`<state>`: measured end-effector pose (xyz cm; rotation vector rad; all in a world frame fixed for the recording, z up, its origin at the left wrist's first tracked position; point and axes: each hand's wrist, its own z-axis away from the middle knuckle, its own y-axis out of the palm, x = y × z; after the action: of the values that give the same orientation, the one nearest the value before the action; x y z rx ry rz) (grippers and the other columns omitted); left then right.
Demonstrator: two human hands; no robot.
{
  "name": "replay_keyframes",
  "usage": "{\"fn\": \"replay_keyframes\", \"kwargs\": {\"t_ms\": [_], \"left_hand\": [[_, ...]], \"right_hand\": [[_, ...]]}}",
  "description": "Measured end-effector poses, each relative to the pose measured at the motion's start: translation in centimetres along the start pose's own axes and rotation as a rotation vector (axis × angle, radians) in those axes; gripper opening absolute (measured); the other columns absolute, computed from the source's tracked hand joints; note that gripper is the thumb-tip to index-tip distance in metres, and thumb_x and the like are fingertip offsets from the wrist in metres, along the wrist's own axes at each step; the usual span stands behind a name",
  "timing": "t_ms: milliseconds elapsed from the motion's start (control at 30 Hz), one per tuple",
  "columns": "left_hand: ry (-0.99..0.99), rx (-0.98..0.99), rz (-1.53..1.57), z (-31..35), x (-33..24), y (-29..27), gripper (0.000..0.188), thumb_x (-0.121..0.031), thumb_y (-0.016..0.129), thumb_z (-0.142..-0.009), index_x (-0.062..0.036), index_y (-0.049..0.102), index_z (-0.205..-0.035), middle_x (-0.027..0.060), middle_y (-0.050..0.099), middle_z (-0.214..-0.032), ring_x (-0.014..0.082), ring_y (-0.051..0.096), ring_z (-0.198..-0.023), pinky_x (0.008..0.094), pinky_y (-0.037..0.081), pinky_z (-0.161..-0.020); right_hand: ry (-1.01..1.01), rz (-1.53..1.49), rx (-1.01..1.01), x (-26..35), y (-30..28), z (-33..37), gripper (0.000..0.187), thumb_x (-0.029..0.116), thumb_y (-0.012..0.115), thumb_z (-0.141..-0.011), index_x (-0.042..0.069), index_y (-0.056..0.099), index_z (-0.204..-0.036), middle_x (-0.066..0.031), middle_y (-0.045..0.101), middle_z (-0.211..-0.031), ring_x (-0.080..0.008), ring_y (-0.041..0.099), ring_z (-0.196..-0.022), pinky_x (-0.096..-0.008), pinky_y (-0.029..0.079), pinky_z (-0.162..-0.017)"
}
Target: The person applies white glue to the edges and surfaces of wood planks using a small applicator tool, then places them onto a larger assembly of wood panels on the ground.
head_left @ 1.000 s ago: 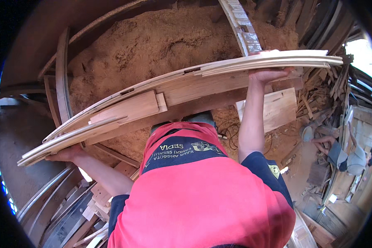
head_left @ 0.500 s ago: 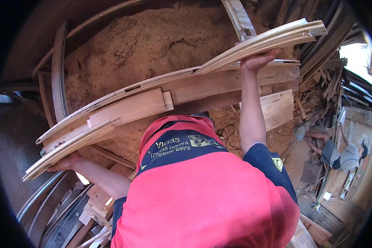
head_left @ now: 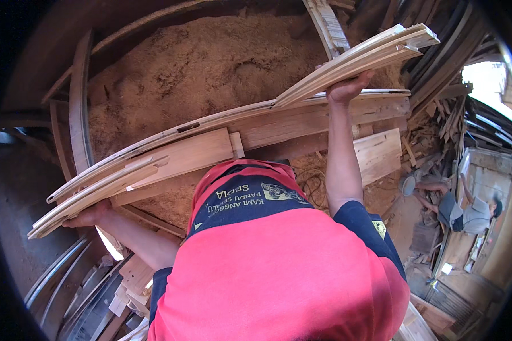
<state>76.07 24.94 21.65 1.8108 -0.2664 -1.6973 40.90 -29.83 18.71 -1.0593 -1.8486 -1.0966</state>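
In my left hand, closed round its lower edge, is a stack of thin pale wooden boards. The fingers are partly hidden under the wood. My right hand grips a second stack of similar boards from below, held up at the right; its far ends are uneven. Between and behind the two stacks runs a long slotted board along the top of a thick wooden beam. A flat plank lies against the beam's near side, close to the left stack.
Sawdust covers the ground beyond the beam. Upright posts and another timber stand there. Scrap wood is heaped at the right, near another person. Metal strips and offcuts lie at lower left.
The left stack has risen slightly in view, nearer the slotted board. The right stack has shifted a little to the left. Both hands keep their hold.
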Motion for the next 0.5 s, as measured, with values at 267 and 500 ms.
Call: {"fn": "replay_keyframes", "kwargs": {"t_ms": [267, 500], "left_hand": [[0.012, 0.017, -0.021, -0.6, 1.6, 0.8, 0.077, -0.082, 0.031, -0.084, -0.0225, 0.064, -0.12, 0.0072, 0.066, -0.115, 0.0335, 0.065, -0.104, 0.0569, 0.053, -0.09], [0.009, -0.007, -0.025, 0.6, 2.1, 2.2, 0.071, -0.079, 0.033, -0.086, -0.023, 0.064, -0.117, 0.0056, 0.068, -0.105, 0.0314, 0.068, -0.096, 0.0547, 0.057, -0.083]], "right_hand": [[0.003, 0.039, 0.028, 0.2, 0.8, 1.0, 0.086, 0.082, 0.034, -0.086, 0.008, 0.037, -0.13, -0.0169, 0.056, -0.099, -0.0333, 0.068, -0.072, -0.0531, 0.062, -0.06], [-0.154, 0.225, 0.07, -1.8, -0.7, 0.3, 0.089, 0.083, 0.032, -0.085, 0.007, 0.037, -0.13, -0.0177, 0.059, -0.095, -0.0327, 0.069, -0.071, -0.0526, 0.063, -0.059]]}}
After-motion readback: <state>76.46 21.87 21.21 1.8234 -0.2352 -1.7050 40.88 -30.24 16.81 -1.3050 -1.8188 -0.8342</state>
